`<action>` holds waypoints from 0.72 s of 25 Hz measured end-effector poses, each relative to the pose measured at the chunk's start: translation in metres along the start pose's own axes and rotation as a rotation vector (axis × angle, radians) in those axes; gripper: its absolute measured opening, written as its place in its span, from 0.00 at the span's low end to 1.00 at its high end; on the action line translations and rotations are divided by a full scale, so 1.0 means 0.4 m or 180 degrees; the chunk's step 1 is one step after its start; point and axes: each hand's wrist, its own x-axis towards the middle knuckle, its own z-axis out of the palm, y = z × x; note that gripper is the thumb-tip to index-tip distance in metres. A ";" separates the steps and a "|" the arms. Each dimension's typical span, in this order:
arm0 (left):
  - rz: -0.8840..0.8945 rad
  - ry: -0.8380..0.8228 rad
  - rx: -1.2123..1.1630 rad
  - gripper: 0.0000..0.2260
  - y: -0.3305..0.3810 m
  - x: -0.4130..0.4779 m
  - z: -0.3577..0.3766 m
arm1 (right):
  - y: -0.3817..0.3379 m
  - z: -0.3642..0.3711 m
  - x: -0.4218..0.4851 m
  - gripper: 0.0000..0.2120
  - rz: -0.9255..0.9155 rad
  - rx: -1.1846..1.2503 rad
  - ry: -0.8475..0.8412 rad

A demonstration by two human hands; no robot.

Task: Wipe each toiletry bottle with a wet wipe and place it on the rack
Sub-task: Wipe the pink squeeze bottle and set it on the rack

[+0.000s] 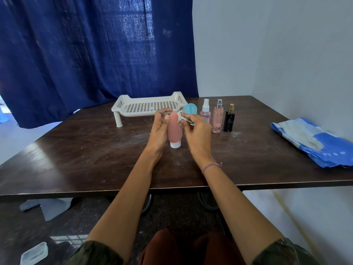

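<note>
A pink squeeze bottle (174,131) stands cap-down on the dark table, white cap at the bottom. My left hand (160,129) grips it from the left side. My right hand (196,132) pinches a small crumpled white wet wipe (180,116) against the bottle's top. Behind them the white perforated rack (149,106) stands with nothing on it. A blue squeeze bottle (190,110) is partly hidden behind my right hand. To its right stand a small pink spray bottle (205,111), a taller pink spray bottle (217,116) and a black bottle (229,118).
A blue and white wet-wipe pack (313,142) lies at the table's right edge. The table (86,150) ends close to my body. A blue curtain hangs behind, a white wall to the right. A clear plastic box (34,253) lies on the floor at lower left.
</note>
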 end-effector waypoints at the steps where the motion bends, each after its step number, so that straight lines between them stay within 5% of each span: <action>1: 0.0087 -0.0021 0.0046 0.09 0.001 0.000 0.000 | 0.001 -0.003 -0.002 0.12 0.0043 -0.0048 -0.0023; 10: 0.0160 0.0071 0.0273 0.10 -0.007 0.003 -0.002 | 0.027 -0.013 -0.024 0.08 0.0412 -0.0377 -0.0773; 18: 0.0254 -0.0017 0.0144 0.10 -0.010 0.004 0.000 | 0.002 -0.012 -0.012 0.08 -0.0085 -0.0009 -0.0259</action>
